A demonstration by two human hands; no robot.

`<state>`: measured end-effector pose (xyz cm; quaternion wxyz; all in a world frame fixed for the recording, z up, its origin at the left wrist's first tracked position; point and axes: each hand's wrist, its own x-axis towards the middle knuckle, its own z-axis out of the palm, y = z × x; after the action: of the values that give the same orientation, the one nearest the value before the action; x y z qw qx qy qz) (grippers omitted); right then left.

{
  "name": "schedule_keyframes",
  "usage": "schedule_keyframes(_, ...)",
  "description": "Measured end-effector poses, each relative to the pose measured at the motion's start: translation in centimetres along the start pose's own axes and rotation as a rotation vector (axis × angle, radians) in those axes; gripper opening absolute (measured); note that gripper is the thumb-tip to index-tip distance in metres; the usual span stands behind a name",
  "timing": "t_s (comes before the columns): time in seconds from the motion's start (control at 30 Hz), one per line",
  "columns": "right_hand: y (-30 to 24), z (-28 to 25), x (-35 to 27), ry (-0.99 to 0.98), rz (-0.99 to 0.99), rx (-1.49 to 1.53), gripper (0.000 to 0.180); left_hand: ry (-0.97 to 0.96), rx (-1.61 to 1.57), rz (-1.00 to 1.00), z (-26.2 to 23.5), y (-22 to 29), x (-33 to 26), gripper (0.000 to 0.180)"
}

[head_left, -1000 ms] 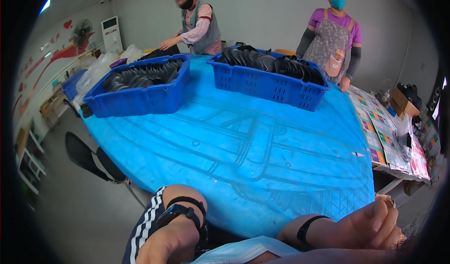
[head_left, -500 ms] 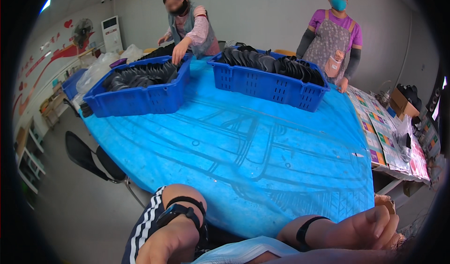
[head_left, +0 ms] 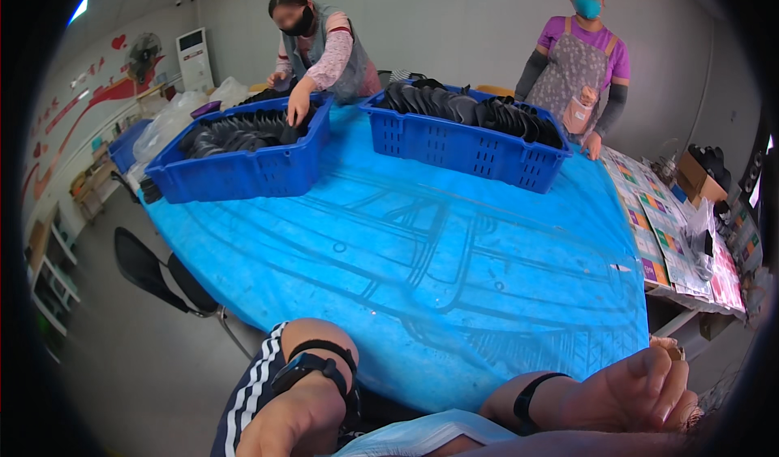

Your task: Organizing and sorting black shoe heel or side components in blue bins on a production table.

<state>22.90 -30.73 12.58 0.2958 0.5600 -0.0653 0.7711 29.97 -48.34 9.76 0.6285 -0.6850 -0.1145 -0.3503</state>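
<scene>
At the lower left, my left hand (head_left: 288,428) rests by the dark trousers with white stripes (head_left: 251,392); a dark watch (head_left: 300,369) is on that wrist. The lower edge cuts off its fingers. My right hand (head_left: 633,392) is raised at the lower right, beside the table's near right edge. A dark band (head_left: 529,398) circles that wrist. Its fingers are curled in, and whatever they may hold is hidden. Between my arms and the crates stretches the blue-covered table (head_left: 389,254), which neither hand visibly touches.
Two blue crates, left (head_left: 243,173) and right (head_left: 462,153), hold many black curved pieces. One co-worker (head_left: 333,59) reaches into the left crate; another (head_left: 580,67) stands behind the right one. A black chair (head_left: 154,270) stands left, a paper-covered table (head_left: 657,222) right.
The co-worker at the left leans lower, and that person's hand has gone down into the left crate. My right hand has turned slightly, its fingers more curled. My left hand looks unchanged.
</scene>
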Motion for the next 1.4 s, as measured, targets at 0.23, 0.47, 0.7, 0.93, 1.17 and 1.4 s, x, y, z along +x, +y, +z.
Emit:
schedule_keyframes(0.23,0.7,0.8,-0.3,-0.091,-0.077,-0.216,0.014,-0.001,-0.049,-0.03,0.1,-0.2,0.0,0.018)
schedule_keyframes(0.47,-0.1,0.5,-0.5,-0.081,-0.004,-0.184,0.029,0.017,-0.004,0.004,-0.1,0.4,-0.1,0.016)
schedule_keyframes(0.7,0.2,0.9,-0.1,-0.103,-0.093,-0.279,0.026,0.044,0.016,0.034,-0.1,0.1,-0.2,0.015)
schedule_keyframes(0.93,0.4,1.2,0.6,-0.006,-0.035,-0.095,0.013,0.058,0.041,0.077,0.0,0.3,0.0,0.016)
schedule_keyframes(1.17,0.8,1.5,0.3,-0.049,-0.028,-0.226,0.015,0.058,0.005,0.013,0.0,-0.2,-0.1,0.017)
schedule_keyframes(1.4,-0.2,-1.1,-1.1,-0.269,-0.14,-0.302,0.03,0.037,0.019,0.031,0.1,0.0,0.2,0.018)
